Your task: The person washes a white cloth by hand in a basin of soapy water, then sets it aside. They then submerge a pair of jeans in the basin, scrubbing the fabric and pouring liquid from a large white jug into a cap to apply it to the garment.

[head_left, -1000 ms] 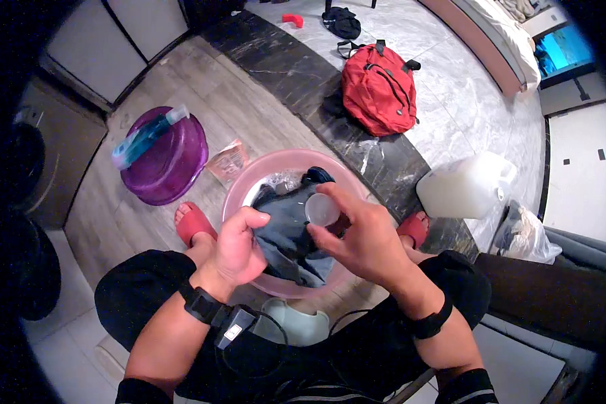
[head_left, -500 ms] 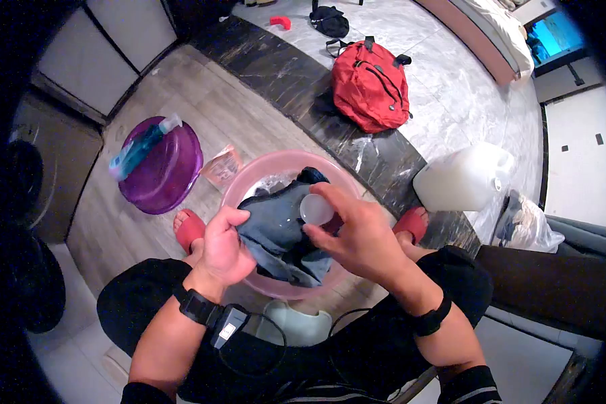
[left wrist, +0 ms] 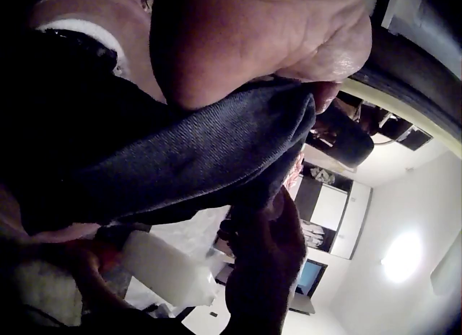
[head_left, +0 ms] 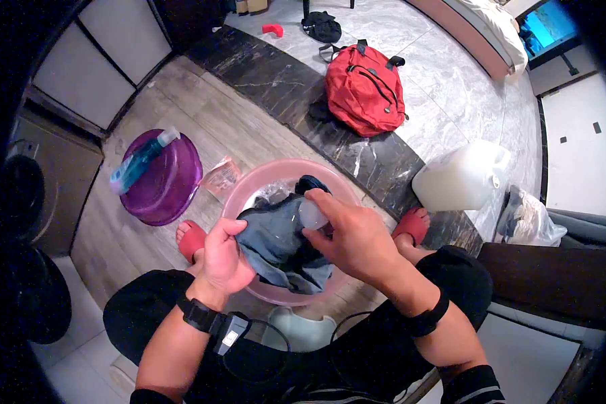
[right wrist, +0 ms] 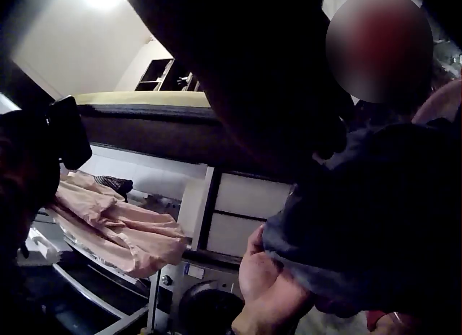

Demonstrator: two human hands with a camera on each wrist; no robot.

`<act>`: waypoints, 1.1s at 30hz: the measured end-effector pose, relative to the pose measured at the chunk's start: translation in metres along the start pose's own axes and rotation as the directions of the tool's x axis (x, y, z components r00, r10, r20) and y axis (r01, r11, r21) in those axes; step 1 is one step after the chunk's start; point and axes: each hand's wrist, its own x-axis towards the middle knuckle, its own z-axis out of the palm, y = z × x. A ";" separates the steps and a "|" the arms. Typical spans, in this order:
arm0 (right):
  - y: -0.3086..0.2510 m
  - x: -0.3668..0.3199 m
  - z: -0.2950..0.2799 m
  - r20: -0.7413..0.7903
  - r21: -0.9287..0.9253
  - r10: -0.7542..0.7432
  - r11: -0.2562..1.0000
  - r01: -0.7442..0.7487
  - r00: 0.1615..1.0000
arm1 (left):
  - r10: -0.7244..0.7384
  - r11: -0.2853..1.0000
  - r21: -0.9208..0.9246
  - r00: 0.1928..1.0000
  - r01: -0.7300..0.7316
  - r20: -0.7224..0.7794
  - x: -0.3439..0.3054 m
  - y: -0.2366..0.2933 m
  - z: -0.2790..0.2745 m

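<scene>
A dark blue-grey denim garment (head_left: 276,236) hangs partly over a pink basin (head_left: 242,178) that holds sudsy water. My left hand (head_left: 225,259) grips the garment's left edge, thumb up and the other fingers hidden behind the cloth. The same grip shows in the right wrist view, where the left hand (right wrist: 271,281) is at the cloth's edge. Between the thumb and fingers of my right hand (head_left: 363,242) is a small translucent round cup (head_left: 312,215), tilted close over the garment. From the left wrist, the denim (left wrist: 195,151) stretches between both hands.
Left of the basin lies an upturned purple basin (head_left: 165,195) with a blue-handled brush (head_left: 141,161) across it. A pink packet (head_left: 221,176) lies between the basins. Beyond are a red backpack (head_left: 363,91) and, right, a large white jug (head_left: 458,178). Red slippers (head_left: 411,227) flank the pink basin.
The garment has been drawn up and spread flatter in my left hand. In my right hand the cup has tipped from round-faced view to a slant over the cloth.
</scene>
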 end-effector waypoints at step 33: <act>0.293 -0.023 0.041 -0.073 0.968 0.854 0.184 -0.169 0.515 | 0.217 0.974 -0.075 0.976 -0.214 0.033 0.003 -0.004 -0.027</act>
